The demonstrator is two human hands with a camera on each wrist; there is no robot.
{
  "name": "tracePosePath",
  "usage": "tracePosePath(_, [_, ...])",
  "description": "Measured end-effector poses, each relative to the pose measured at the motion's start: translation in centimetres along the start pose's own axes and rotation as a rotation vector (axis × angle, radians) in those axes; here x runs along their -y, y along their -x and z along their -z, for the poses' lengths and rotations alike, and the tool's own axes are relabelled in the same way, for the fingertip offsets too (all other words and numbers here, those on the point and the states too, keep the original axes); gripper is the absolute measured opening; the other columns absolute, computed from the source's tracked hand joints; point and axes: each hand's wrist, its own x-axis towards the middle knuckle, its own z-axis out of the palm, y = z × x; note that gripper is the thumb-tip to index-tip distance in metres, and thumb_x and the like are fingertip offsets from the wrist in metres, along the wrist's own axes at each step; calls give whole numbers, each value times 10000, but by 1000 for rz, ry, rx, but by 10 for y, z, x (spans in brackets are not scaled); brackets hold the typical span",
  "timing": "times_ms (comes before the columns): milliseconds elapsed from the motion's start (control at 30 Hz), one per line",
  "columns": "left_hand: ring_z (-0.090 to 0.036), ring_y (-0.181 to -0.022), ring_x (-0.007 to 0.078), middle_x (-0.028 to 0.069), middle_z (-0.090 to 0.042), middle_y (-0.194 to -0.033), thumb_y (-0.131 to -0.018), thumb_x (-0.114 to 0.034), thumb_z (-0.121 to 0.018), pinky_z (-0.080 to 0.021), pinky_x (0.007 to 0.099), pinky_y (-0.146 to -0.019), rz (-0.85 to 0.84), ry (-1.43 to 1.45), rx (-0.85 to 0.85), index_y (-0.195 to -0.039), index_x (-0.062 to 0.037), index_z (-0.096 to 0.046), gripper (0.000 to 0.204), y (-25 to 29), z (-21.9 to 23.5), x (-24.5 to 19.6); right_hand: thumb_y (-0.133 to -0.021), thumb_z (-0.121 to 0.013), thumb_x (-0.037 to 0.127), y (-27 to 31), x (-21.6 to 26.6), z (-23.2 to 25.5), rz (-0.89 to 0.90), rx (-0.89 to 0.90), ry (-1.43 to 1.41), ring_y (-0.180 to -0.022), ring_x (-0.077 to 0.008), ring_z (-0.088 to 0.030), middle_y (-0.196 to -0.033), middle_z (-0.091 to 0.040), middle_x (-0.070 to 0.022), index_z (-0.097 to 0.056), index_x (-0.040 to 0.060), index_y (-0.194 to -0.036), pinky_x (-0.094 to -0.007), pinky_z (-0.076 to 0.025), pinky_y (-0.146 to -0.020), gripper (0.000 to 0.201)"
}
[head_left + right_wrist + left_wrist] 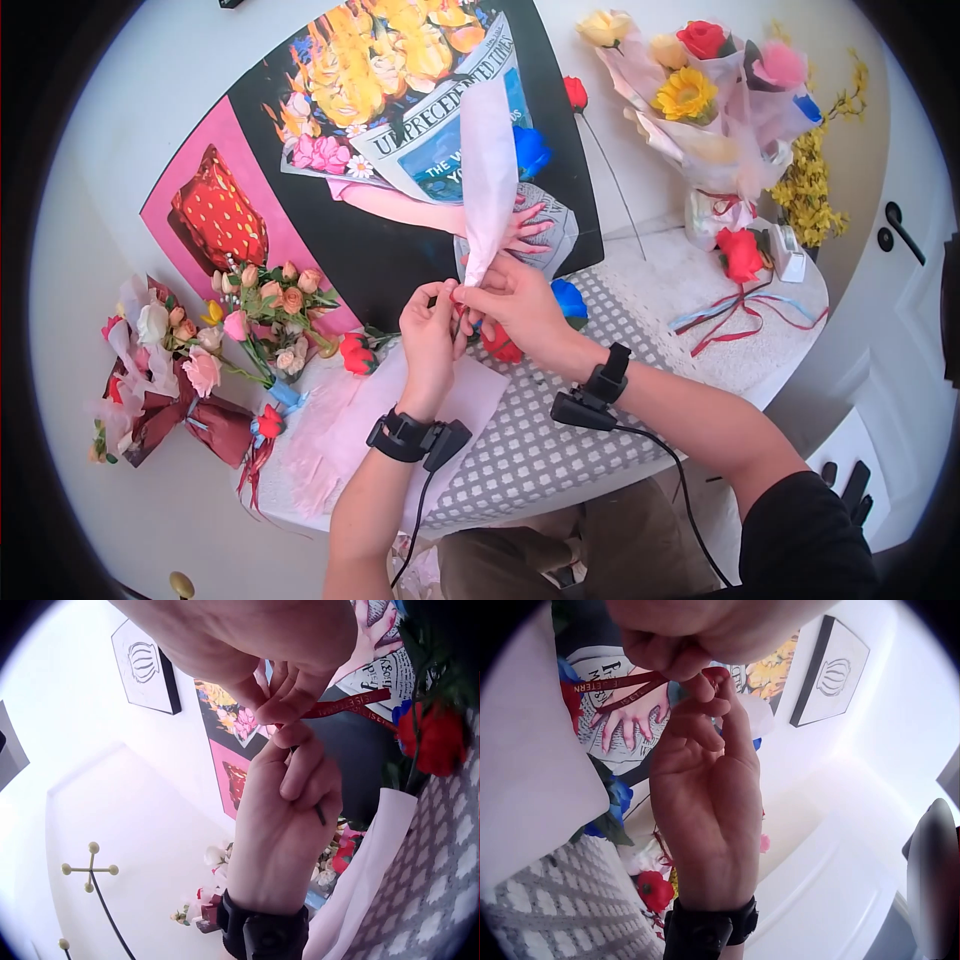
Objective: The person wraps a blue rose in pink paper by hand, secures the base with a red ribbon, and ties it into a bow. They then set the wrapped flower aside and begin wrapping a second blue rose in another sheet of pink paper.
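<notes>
A pale pink paper cone [488, 170] stands upright over both hands, its narrow end at the fingers. A blue flower [532, 153] shows beside its right edge. My left hand [430, 345] pinches a red ribbon [345, 704] at the cone's base. In the right wrist view, a dark green stem [321, 814] lies under that hand's curled fingers. My right hand [530, 310] pinches the ribbon with thumb and fingertips against the left ones. Seen from the left wrist, the printed ribbon ends hang out to one side, and a small red loop shows at the right hand's fingertips [718, 724].
Pale pink wrapping paper [470, 385] lies under the arms on the grey patterned cloth [590, 430]. Red roses [500, 345] and another blue flower [570, 300] lie behind the hands. Bouquets [205, 410] stand left; a wrapped bouquet [690, 130] and ribboned red flower [740, 255] are right.
</notes>
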Motion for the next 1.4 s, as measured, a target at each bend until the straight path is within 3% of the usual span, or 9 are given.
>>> tracePosePath(300, [-401,-375,49,29,-605,-627,-1064,-226,-577,-226,225,-340,25,28,6,-1019,-26,-564,205,0,-1,1,-991,-593,71,-2,-5,0,44,-86,9,-671,-68,-617,-878,-672,-42,-548,-44,-1292,-223,-461,-508,326])
tracePosePath(400, [-398,-373,49,27,-603,-626,-1066,-221,-572,-227,223,-340,35,19,18,-1019,-26,-567,200,2,-2,-2,-985,-591,91,-4,-4,8,-73,-20,-22,-654,-66,-588,-856,-647,-30,-539,-40,-1322,-222,-445,-508,366])
tracePosePath(467, [-399,-374,47,24,-599,-623,-1066,-220,-571,-227,222,-341,43,27,23,-1021,-26,-568,199,1,-1,1,-977,-613,142,-6,-6,12,-201,69,-260,-626,-60,-552,-806,-611,-12,-535,-33,-1342,-216,-415,-502,412])
tracePosePath(600, [-404,-373,42,14,-588,-617,-1068,-217,-566,-227,221,-339,32,37,24,-1022,-27,-568,195,3,-3,1,-967,-627,170,-5,6,6,-236,94,-367,-626,-56,-540,-772,-586,-7,-521,-38,-1351,-209,-385,-498,449])
tracePosePath(700, [-409,-369,42,14,-590,-622,-1068,-212,-566,-224,223,-334,30,30,42,-1020,-27,-562,192,2,-1,5,-952,-638,145,-3,12,1,-236,47,-192,-651,-58,-548,-812,-602,-30,-493,-48,-1352,-224,-402,-513,467])
tracePosePath(767, [-411,-366,44,18,-599,-627,-1067,-213,-569,-224,221,-332,23,32,43,-1021,-28,-560,191,2,-1,7,-944,-634,101,-5,6,9,-238,139,-56,-693,-81,-578,-889,-619,-57,-472,-58,-1339,-247,-435,-542,456])
tracePosePath(1000, [-486,-414,49,24,-622,-654,-1049,-262,-604,-243,198,-346,-14,-20,-28,-1021,-47,-565,221,0,-4,4,-934,-600,28,-5,-1,5,-186,49,-209,-732,-129,-608,-937,-635,-74,-451,-80,-1353,-264,-484,-635,458])
tracePosePath(1267, [-406,-380,44,26,-622,-645,-1043,-274,-618,-220,210,-345,-32,-5,-44,-1022,-51,-565,230,-3,1,5,-952,-572,47,-5,-1,10,-146,-41,-101,-744,-91,-633,-917,-696,-55,-684,-34,-1078,-231,-479,-618,187])
tracePosePath(1400, [-381,-365,43,21,-619,-636,-1042,-271,-621,-213,220,-344,-101,-10,-83,-1023,-50,-563,229,-9,8,5,-953,-599,79,-1,0,7,-140,-152,88,-687,-82,-622,-884,-708,-51,-700,-10,-1053,-221,-469,-588,168])
